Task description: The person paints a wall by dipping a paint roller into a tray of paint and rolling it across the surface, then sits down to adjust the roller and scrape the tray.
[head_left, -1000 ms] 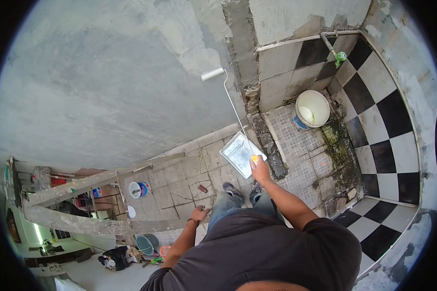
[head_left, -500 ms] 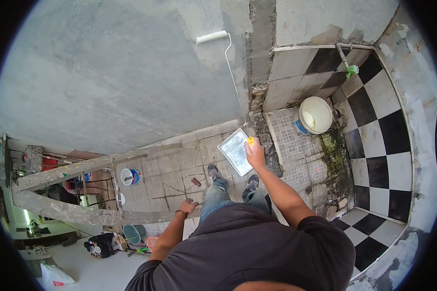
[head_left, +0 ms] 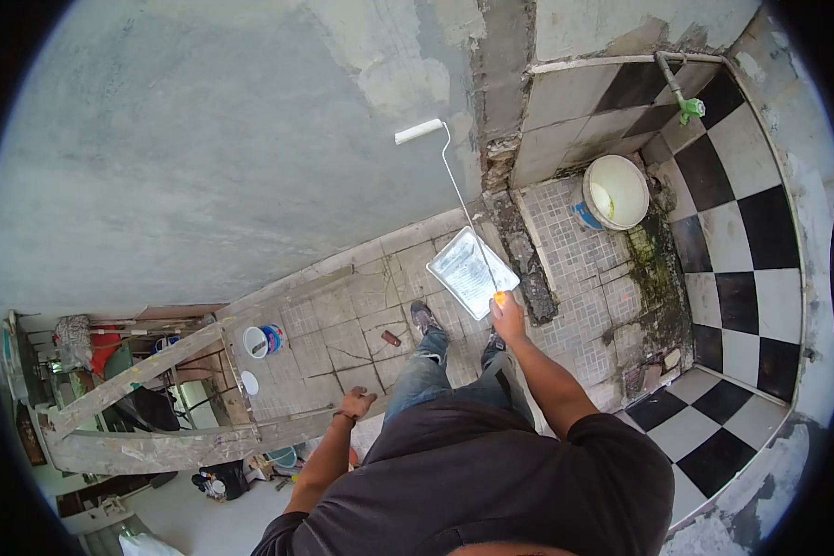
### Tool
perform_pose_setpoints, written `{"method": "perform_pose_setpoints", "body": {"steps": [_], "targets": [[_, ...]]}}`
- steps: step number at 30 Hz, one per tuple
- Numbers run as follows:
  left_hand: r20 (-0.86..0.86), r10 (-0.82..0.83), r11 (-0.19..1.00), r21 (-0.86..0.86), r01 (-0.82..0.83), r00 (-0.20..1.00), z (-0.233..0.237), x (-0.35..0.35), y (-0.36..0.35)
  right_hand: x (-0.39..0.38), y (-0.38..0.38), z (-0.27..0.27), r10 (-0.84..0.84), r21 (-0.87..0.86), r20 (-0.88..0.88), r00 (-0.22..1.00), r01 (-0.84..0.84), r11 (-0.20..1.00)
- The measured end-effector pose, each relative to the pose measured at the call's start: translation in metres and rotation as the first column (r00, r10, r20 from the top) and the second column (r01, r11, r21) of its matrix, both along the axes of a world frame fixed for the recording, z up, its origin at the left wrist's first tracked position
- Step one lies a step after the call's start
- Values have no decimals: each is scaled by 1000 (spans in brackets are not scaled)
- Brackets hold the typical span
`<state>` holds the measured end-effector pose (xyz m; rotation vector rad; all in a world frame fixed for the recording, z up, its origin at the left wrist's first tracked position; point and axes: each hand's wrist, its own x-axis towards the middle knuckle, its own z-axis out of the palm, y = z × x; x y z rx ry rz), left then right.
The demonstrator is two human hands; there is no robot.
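My right hand (head_left: 509,318) grips the orange handle of a long paint roller (head_left: 419,131). Its white sleeve presses against the grey plastered wall (head_left: 204,139), just left of the rough corner column. My left hand (head_left: 355,404) hangs open beside my hip, holding nothing, just above the wooden frame. Below the roller's thin metal shaft, a white paint tray (head_left: 468,271) lies on the tiled floor in front of my shoes (head_left: 426,319).
A white bucket (head_left: 616,192) stands in the black-and-white tiled corner under a green tap (head_left: 689,108). A wooden frame (head_left: 157,389) spans the lower left, with a small paint can (head_left: 264,339) and lid nearby. Bags and clutter lie below it.
The roller went up the wall from mid height, then came back down to about where it started. My right hand rose and dropped with it. My left hand stayed at my side.
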<state>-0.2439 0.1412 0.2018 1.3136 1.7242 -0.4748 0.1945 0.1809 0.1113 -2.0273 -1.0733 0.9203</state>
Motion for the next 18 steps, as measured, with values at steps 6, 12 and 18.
{"method": "perform_pose_setpoints", "body": {"steps": [6,12,18], "targets": [[-1,-16,999,33,16,1000,1,11,40,-16,35,28,-71,193,-33,997,76,978],[59,-27,996,88,22,998,23,35,68,-8,113,96,-46,345,-53,998,62,937],[63,-47,993,108,40,997,15,34,58,1,112,70,-15,349,-31,999,25,937]]}}
